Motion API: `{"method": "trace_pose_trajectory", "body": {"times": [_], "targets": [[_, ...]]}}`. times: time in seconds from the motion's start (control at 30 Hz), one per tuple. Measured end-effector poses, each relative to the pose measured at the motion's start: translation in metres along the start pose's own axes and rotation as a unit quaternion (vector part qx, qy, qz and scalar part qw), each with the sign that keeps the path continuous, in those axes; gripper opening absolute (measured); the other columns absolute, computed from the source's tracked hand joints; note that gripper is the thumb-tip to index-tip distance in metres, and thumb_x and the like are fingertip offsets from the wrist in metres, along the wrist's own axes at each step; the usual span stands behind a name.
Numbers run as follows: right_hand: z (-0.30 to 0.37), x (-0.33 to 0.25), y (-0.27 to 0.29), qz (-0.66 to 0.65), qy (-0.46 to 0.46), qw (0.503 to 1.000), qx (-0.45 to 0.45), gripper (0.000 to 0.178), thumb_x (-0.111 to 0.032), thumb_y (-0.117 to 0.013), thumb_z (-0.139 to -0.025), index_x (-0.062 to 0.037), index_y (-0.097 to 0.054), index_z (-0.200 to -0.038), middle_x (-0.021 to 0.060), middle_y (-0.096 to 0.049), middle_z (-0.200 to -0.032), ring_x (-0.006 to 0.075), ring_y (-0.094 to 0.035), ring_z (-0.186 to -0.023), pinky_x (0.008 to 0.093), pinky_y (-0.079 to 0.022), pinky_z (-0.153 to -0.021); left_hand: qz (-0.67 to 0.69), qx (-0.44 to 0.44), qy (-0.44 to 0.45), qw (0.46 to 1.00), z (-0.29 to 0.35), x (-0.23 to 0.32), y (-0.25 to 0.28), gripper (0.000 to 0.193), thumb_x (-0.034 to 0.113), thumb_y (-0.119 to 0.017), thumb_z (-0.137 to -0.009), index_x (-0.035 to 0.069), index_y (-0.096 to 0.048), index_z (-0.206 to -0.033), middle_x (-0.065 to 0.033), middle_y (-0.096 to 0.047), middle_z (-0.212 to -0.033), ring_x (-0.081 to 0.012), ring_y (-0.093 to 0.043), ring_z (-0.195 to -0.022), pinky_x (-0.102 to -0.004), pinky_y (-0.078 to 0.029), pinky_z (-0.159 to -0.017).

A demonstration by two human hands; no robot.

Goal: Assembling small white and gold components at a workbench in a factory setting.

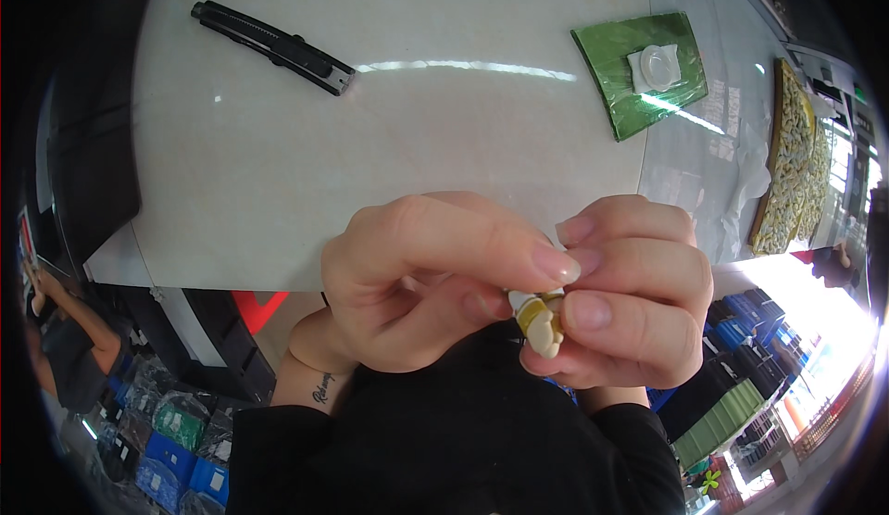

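A small figurine (539,323), yellow and cream with a bit of white at its upper end, is pinched between my two hands in front of my chest. My left hand (417,279) grips its white end between thumb and forefinger. From the other side, my right hand (639,293) closes its fingertips on the yellow part. Much of the figurine is covered by fingers, so its full shape is hidden. Both hands are held up near the table's front edge.
On the pale table (398,144) lies a black utility knife (278,47) at the far left. A green flat packet (639,117) at the right bears a small clear round piece (658,68). Farther right stands a tray of many small yellowish pieces (792,163). Another person's arm (79,311) shows at left.
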State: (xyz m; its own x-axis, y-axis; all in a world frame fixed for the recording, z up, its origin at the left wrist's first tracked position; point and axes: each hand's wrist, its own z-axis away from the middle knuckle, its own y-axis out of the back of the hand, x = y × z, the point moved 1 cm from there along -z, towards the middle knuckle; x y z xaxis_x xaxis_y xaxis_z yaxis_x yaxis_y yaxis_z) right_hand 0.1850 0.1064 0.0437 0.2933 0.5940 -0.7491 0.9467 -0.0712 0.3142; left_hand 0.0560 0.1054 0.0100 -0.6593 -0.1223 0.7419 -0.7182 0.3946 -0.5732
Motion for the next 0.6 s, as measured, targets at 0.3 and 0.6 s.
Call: {"method": "trace_pose_trajectory", "body": {"times": [0.3, 0.6], "targets": [[0.0013, -0.0021, -0.0018, -0.002, -0.016, 1.000, 0.011, 0.028, -0.030, -0.066, -0.075, -0.0075, -0.052, -0.084, 0.0070, -0.050, -0.079, 0.0210, -0.052, -0.068, 0.0274, -0.047, -0.055, -0.052, 0.035, 0.001, 0.998, 0.0000, 0.0039, -0.0051, 0.028, -0.014, -0.049, -0.076, 0.000, -0.055, -0.100, -0.0148, -0.058, -0.088, -0.0185, -0.059, -0.069, -0.0232, -0.048, -0.058], [0.0035, -0.0019, 0.0019, 0.000, -0.019, 1.000, -0.014, 0.028, -0.030, -0.064, -0.076, -0.0073, -0.052, -0.087, 0.0081, -0.052, -0.082, 0.0218, -0.053, -0.070, 0.0282, -0.047, -0.056, -0.073, 0.035, 0.012, 0.997, 0.0019, 0.0041, -0.0046, 0.027, -0.014, -0.052, -0.075, 0.001, -0.058, -0.096, -0.0140, -0.058, -0.087, -0.0184, -0.059, -0.068, -0.0228, -0.048, -0.057]]}}
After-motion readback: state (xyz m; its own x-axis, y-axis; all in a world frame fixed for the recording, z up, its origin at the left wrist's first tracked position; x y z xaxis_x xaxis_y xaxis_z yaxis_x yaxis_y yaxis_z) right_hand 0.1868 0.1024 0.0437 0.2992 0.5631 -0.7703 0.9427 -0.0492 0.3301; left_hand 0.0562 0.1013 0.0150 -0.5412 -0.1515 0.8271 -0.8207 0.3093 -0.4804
